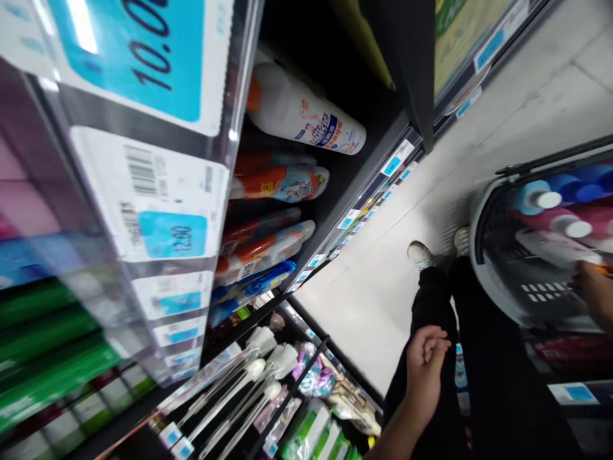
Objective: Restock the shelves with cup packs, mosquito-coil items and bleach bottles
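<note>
My left hand hangs beside my black trousers, its fingers curled in with nothing visible in them. My right hand shows only partly at the right edge, over a grey shopping basket. Its fingers are mostly cut off, so whether it grips anything is unclear. Inside the basket lie a blue bottle with a white cap and a pink bottle with a white cap. My shoes stand on the pale floor.
Store shelving fills the left, tilted in view, with blue price labels along its edges. It holds a white spray bottle and orange bottles. White brushes hang lower down. A pale tiled aisle floor runs between the shelves.
</note>
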A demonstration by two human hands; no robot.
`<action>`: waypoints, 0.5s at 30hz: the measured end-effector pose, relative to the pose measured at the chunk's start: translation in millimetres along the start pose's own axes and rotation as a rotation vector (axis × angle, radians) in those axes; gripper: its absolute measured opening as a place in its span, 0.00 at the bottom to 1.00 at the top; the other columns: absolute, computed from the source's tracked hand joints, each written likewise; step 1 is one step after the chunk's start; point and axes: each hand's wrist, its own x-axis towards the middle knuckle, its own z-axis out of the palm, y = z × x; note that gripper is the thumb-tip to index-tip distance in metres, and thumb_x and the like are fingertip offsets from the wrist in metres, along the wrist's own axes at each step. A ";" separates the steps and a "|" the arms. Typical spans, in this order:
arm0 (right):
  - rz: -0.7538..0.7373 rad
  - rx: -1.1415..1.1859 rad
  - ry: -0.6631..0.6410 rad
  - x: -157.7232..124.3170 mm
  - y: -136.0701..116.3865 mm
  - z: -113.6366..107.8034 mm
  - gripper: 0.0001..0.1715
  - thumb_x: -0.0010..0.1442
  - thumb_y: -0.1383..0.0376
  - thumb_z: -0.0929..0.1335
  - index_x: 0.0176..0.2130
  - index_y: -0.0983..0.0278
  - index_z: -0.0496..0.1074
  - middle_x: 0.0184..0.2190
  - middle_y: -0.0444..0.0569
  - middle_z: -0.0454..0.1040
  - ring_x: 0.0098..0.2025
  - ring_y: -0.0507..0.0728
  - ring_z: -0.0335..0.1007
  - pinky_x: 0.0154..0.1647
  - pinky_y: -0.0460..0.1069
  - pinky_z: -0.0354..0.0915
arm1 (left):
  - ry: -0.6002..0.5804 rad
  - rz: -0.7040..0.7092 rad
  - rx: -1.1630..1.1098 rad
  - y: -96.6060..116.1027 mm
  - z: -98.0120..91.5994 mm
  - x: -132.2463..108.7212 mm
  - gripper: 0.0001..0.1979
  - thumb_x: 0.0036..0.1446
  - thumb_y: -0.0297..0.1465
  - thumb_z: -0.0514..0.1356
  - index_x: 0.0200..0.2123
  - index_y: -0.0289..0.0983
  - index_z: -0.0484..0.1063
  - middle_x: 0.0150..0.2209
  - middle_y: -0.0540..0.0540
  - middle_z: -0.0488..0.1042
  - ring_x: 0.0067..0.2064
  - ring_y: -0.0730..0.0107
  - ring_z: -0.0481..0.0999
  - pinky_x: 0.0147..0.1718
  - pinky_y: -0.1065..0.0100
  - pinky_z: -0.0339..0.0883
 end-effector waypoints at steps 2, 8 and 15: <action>0.100 -0.092 0.094 -22.3 -13.3 -27.2 0.26 0.37 0.63 0.84 0.25 0.58 0.66 0.16 0.46 0.68 0.17 0.54 0.65 0.23 0.57 0.58 | -0.042 -0.006 0.015 8.4 7.0 1.9 0.22 0.50 0.46 0.71 0.42 0.37 0.76 0.42 0.41 0.80 0.43 0.63 0.81 0.49 0.62 0.71; -0.079 -0.102 0.035 -101.1 -46.1 -101.4 0.18 0.45 0.57 0.77 0.27 0.63 0.69 0.22 0.44 0.71 0.22 0.52 0.66 0.24 0.49 0.63 | -0.121 0.014 0.061 9.8 33.9 8.1 0.24 0.50 0.46 0.71 0.44 0.36 0.76 0.45 0.41 0.79 0.46 0.60 0.80 0.52 0.58 0.71; -0.459 -0.206 -0.115 -155.5 -85.4 -162.4 0.16 0.56 0.55 0.75 0.34 0.62 0.72 0.24 0.44 0.76 0.21 0.51 0.70 0.21 0.46 0.66 | -0.254 0.004 0.025 -3.2 58.3 1.7 0.23 0.53 0.46 0.69 0.46 0.36 0.75 0.46 0.40 0.77 0.47 0.58 0.79 0.53 0.54 0.73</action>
